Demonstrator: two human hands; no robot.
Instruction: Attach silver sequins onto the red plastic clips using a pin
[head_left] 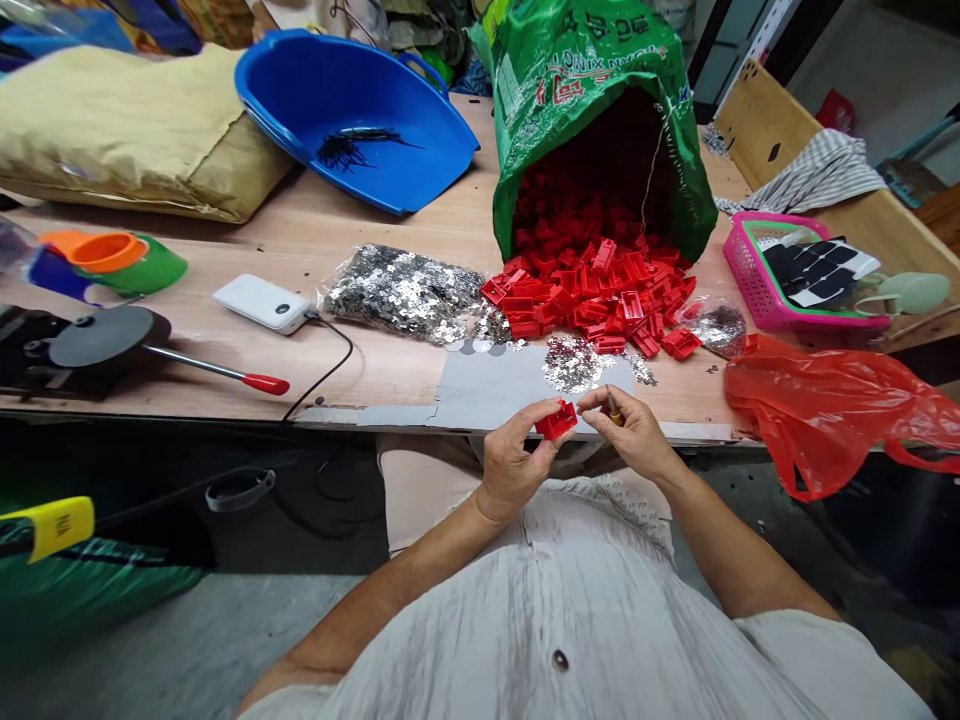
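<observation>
My left hand [517, 458] pinches a small red plastic housing [556, 421] between thumb and fingers at the bench's front edge. Its open side faces up and to the right. Close beside it, my right hand [628, 428] is closed around a thin tool with a yellow handle [615, 408], mostly hidden by the fingers. The right fingertips are at the housing's edge; whether they also pinch a small metal piece cannot be made out. Just beyond both hands lies a pile of small silvery metal pieces [574, 363] on a grey sheet [480, 385].
Red housings [600, 290] spill from a green sack [525, 130]. Left of them lie a bag of metal pieces [405, 290], a white power bank [262, 303] and a red-tipped lever [262, 384]. A blue scoop [360, 90] stands behind; a pink basket [757, 270] and red bag [840, 410] are right.
</observation>
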